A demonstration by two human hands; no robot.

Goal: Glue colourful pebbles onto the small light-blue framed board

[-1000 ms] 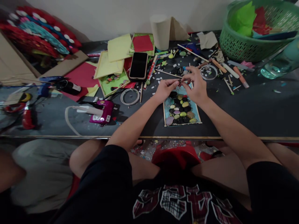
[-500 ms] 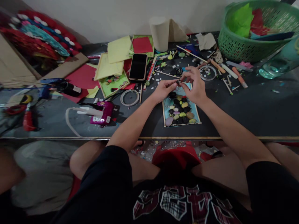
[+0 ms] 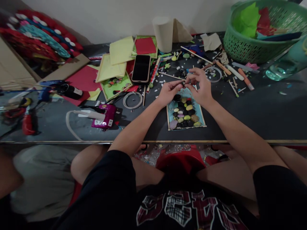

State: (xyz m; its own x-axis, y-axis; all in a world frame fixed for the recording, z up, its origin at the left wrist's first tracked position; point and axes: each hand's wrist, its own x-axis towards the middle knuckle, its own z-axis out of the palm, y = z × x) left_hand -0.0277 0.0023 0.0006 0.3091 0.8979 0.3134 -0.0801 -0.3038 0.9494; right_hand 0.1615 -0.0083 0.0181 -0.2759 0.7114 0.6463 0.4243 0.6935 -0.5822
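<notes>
Over the far end of a small light-blue panel (image 3: 171, 108) with thin wooden edging, my two hands meet at the fingertips. Colourful pebbles (image 3: 189, 107), black, yellow, green and lilac, cover much of that panel. My left hand (image 3: 169, 92) pinches a small dark piece (image 3: 183, 83), mostly hidden by the fingers; it may be a pebble, but I cannot tell. From the other side my right hand (image 3: 199, 88) closes thumb and forefinger on the same piece, its other fingers curled above.
A phone (image 3: 141, 68) lies by yellow and green framed panels (image 3: 111, 67). Left are a purple power adapter (image 3: 105, 117) and a blue glue gun (image 3: 51, 89). A tape ring (image 3: 132, 100), a paper roll (image 3: 163, 34), a green basket (image 3: 254, 48) and a glass bottle (image 3: 283, 65) surround the scraps.
Both hands stay at nearly the same spot above the panel, fingertips together, with only slight finger shifts. The whole view has drifted very slightly.
</notes>
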